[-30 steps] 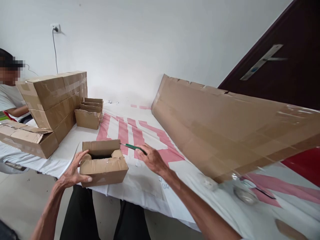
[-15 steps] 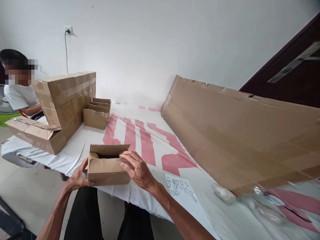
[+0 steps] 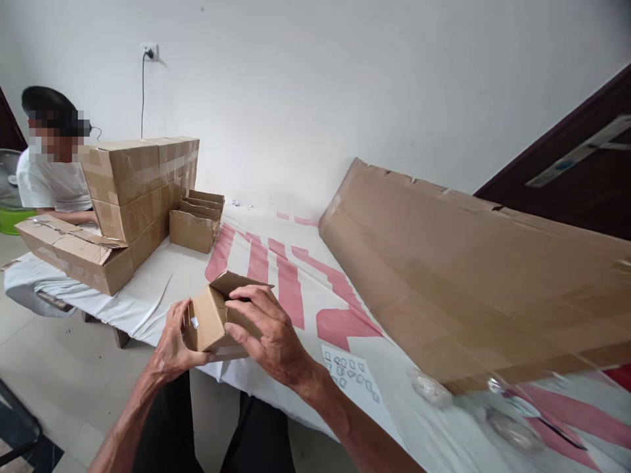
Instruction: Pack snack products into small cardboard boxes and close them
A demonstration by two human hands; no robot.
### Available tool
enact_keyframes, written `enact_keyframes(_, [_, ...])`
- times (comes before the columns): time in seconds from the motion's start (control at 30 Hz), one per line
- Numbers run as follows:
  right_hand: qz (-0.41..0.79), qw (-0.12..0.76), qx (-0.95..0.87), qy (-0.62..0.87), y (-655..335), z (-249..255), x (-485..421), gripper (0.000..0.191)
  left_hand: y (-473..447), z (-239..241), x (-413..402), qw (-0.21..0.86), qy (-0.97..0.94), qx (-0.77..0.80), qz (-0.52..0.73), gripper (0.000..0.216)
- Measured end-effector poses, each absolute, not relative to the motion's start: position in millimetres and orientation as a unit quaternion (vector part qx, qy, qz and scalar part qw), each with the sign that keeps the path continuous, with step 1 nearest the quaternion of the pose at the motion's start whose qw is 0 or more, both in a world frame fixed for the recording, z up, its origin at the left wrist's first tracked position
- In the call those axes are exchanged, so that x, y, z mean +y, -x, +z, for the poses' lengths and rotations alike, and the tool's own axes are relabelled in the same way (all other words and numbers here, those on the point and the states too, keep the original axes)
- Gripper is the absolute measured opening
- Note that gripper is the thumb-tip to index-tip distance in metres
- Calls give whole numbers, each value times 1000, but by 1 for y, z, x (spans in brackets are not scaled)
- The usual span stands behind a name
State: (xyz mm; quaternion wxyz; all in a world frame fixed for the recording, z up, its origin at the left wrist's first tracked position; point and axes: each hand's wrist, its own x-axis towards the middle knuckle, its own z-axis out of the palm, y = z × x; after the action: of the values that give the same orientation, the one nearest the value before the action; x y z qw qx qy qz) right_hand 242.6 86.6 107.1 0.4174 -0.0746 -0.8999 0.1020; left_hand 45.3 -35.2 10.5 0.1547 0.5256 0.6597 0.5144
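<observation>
A small open cardboard box (image 3: 210,315) is held at the near edge of the table (image 3: 162,289), turned so one end faces me, its flap up. My left hand (image 3: 172,345) grips its left end from below. My right hand (image 3: 269,332) is wrapped over its top and right side. Both hands are closed on the box. A small shiny bit shows on the box's end face.
Stacked taped cartons (image 3: 140,190) and open small boxes (image 3: 194,223) stand at the far left, with a seated person (image 3: 49,171) behind them. A large flat cardboard sheet (image 3: 468,269) leans along the right. A sheet of small stickers (image 3: 352,374) and a tape roll (image 3: 431,387) lie nearby.
My right hand let go of the green-handled tool and came onto the box. The box has been lifted and turned end-on between both hands.
</observation>
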Motion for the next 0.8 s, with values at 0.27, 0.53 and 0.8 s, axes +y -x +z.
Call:
enact_keyframes(0.27, [-99,163,-980,53,-206,128,67,6,-67,19,-30,138,-515,664,525,104])
enact_keyframes(0.53, [-122,-11,-989,85,-195,155,61,15,-78,30,-32,142,-515,669,516,102])
enact_keyframes(0.8, [-137,-72,-985,80,-190,158,64,13,-80,29,-29,128,-515,677,509,109])
